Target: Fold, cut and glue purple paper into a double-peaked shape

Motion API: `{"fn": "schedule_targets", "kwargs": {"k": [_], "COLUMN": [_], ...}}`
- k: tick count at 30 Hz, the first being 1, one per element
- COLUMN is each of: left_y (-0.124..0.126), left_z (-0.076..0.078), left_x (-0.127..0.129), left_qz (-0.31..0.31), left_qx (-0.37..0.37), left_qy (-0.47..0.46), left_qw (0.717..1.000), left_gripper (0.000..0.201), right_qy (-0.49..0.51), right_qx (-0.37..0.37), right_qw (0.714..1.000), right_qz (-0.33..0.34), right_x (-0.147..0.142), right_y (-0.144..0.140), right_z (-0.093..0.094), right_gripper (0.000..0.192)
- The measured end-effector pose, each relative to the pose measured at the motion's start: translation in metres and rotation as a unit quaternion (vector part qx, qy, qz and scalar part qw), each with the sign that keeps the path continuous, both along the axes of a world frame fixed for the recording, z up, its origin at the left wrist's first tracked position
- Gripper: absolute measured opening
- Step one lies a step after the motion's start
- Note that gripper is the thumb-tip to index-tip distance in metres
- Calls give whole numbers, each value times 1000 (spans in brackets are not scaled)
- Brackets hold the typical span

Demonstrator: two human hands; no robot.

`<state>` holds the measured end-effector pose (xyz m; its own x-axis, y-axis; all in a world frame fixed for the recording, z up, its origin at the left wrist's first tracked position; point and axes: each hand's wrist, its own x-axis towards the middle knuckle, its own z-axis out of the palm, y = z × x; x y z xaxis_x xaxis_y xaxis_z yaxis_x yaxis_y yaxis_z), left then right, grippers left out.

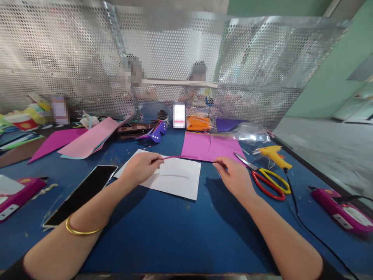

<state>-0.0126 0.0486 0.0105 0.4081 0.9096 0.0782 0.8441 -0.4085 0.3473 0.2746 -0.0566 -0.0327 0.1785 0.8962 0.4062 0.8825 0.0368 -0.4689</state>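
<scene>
My left hand pinches one end of a thin magenta strip, which points right across the air. Beneath it lies a white sheet of paper, with the strip's shadow falling on it. To the right, my right hand hovers over the blue table, thumb and fingertips drawn together; whatever they hold, if anything, is too small to see. A bright pink-purple sheet lies just beyond both hands. Beside my right hand rest scissors with one red and one yellow handle loop, blades parted.
A yellow glue gun trails its black cord along the right side. Magenta power strips sit at both edges. A dark phone lies under my left forearm. Pink sheets and a purple butterfly-like cutout are behind. A perforated metal screen closes the back.
</scene>
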Motion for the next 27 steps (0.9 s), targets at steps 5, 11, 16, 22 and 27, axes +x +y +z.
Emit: {"fn": "schedule_targets", "kwargs": {"k": [5, 11, 16, 22, 27], "left_y": [27, 38, 35, 34, 37], "left_z": [-4, -15, -21, -25, -27], "left_x": [-24, -35, -29, -26, -28], "left_qz": [105, 115, 69, 46, 30], "left_qx": [53, 38, 43, 39, 32], "left_qy": [62, 124, 147, 155, 159], "left_qw": [991, 985, 986, 986, 986], "left_gripper": [34, 33, 36, 36, 34], "right_qy": [-129, -214, -258, -300, -304], "right_qx": [-16, -74, -114, -157, -184], "right_qw": [991, 973, 958, 940, 932], "right_qz": [-42, -53, -51, -37, -68], "right_x": [29, 48, 47, 43, 48], "right_y": [15, 27, 34, 37, 40], "right_z": [-5, -17, -23, -17, -10], "right_gripper": [24, 29, 34, 36, 35]}}
